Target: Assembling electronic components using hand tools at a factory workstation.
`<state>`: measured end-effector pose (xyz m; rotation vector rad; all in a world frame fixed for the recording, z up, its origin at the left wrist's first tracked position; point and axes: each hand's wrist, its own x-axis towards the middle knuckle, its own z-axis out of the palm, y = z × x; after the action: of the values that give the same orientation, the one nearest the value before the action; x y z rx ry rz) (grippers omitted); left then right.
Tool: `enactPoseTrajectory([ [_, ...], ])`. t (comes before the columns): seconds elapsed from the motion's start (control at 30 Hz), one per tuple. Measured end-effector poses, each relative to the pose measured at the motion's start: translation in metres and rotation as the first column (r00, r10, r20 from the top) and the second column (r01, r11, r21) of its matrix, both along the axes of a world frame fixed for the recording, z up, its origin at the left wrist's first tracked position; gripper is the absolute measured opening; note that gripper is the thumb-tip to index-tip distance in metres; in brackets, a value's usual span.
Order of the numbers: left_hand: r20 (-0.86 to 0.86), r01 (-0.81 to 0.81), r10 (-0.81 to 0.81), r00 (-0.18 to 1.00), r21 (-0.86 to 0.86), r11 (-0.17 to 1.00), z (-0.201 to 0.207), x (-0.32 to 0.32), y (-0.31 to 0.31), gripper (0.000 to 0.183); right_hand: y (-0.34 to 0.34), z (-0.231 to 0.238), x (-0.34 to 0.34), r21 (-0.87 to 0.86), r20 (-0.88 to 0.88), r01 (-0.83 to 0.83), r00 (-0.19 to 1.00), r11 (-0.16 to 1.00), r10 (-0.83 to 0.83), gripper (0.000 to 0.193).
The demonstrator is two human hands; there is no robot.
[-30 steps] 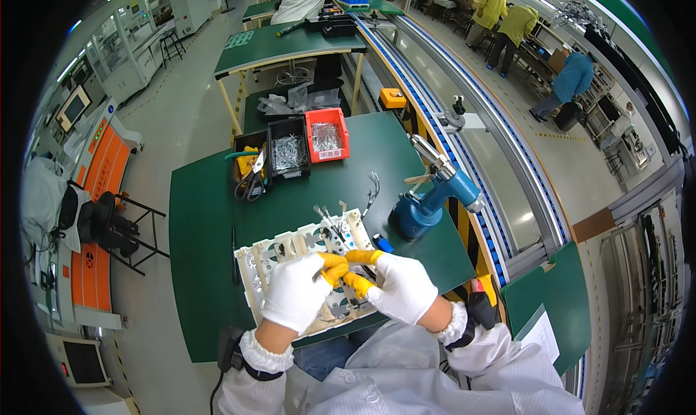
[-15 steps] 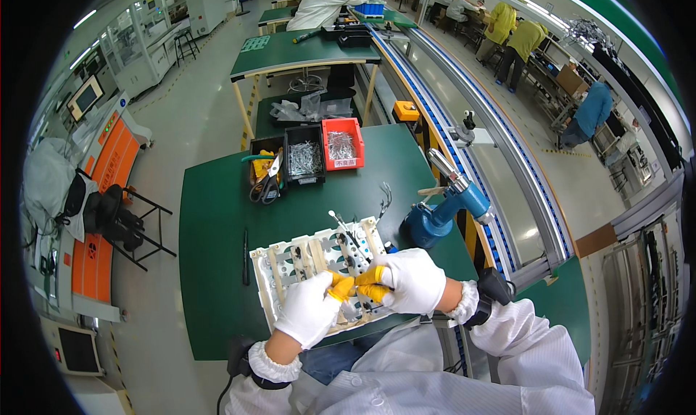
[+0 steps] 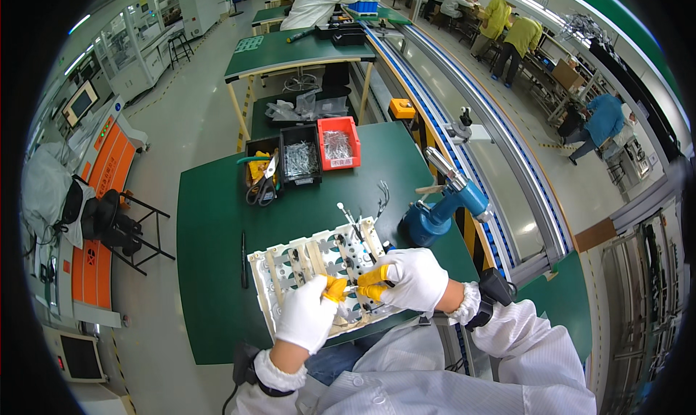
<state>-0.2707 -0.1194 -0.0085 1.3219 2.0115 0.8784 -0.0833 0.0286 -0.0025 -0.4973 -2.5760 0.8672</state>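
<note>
My left hand (image 3: 310,315) and my right hand (image 3: 415,279), both in white gloves with yellow fingertips, meet above a cream-coloured frame panel (image 3: 262,277). Between their pinched fingertips shows a small white piece (image 3: 351,289), too small to name. Its ends are hidden by the fingers. The panel lies flat at the table's near edge, with slats, metal plates and dark wiring in it. A bundle of wires with white connectors (image 3: 341,207) sticks out past its far edge.
A blue rivet gun (image 3: 428,223) stands right of the panel, near the conveyor (image 3: 500,223). Scissors (image 3: 262,187), a black bin (image 3: 299,174) and a red bin (image 3: 339,161) of small metal parts sit farther back. A black pen (image 3: 244,259) lies left.
My hands have drawn slightly apart, and the small white piece now shows between the fingertips. The panel stays in place.
</note>
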Motion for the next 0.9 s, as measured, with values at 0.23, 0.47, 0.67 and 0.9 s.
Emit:
enactPoseTrajectory([
  [0.23, -0.475, 0.143, -0.099, 0.875, 0.058, 0.988, 0.001, 0.029, -0.040, 0.034, 0.011, 0.010, -0.016, 0.116, 0.231, -0.089, 0.971, 0.989, 0.060, 0.022],
  [0.47, -0.511, 0.091, -0.147, 0.847, -0.133, 0.987, -0.002, 0.055, -0.036, 0.059, 0.014, 0.011, -0.019, 0.092, 0.348, -0.123, 0.934, 0.988, 0.084, 0.025],
  [0.67, -0.546, 0.093, -0.156, 0.823, -0.142, 0.986, -0.008, 0.050, -0.033, 0.055, 0.016, 0.013, -0.022, 0.080, 0.349, -0.127, 0.933, 0.989, 0.091, 0.020],
  [0.9, -0.620, 0.072, -0.094, 0.779, -0.061, 0.996, -0.021, 0.035, -0.029, 0.044, 0.036, 0.052, -0.075, 0.257, 0.322, -0.151, 0.945, 0.955, 0.062, 0.023],
])
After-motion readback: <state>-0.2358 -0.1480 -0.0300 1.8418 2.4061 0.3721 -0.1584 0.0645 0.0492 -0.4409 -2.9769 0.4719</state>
